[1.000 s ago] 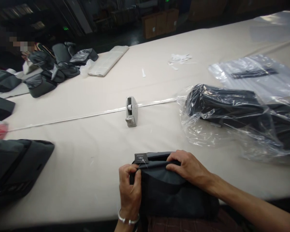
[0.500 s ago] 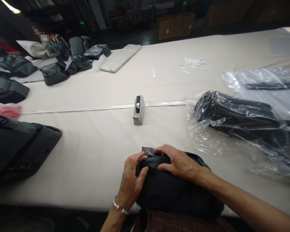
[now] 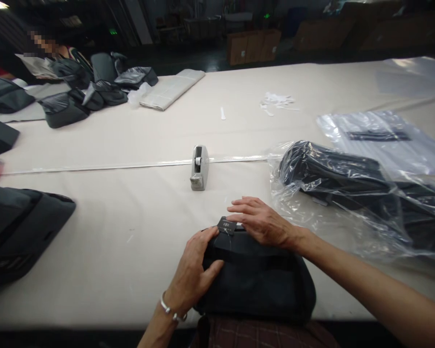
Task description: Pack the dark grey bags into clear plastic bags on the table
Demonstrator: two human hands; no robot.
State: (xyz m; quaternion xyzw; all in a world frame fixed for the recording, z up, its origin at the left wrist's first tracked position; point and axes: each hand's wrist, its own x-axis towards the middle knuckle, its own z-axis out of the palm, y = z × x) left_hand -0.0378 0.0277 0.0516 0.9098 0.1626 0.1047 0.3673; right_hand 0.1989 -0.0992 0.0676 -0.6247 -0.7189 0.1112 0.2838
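A black bag (image 3: 261,280) lies at the near edge of the cream table (image 3: 137,212), right in front of me. My left hand (image 3: 194,270) rests on its left end, fingers curled over the fabric. My right hand (image 3: 261,222) lies flat on the bag's top edge, fingers stretched out and apart, touching a small black hang tag (image 3: 226,225) that sticks out between the two hands.
A grey tape dispenser (image 3: 198,167) stands mid-table on a strip of clear tape. Black bags in clear plastic (image 3: 348,179) lie at right, another dark bag (image 3: 18,232) at left. Several more bags (image 3: 79,96), folded cloth (image 3: 172,89) and a person sit at the far left.
My right hand has lifted off its grip on the bag's top and spread flat toward the tag. The bag has slid a little further onto the table.
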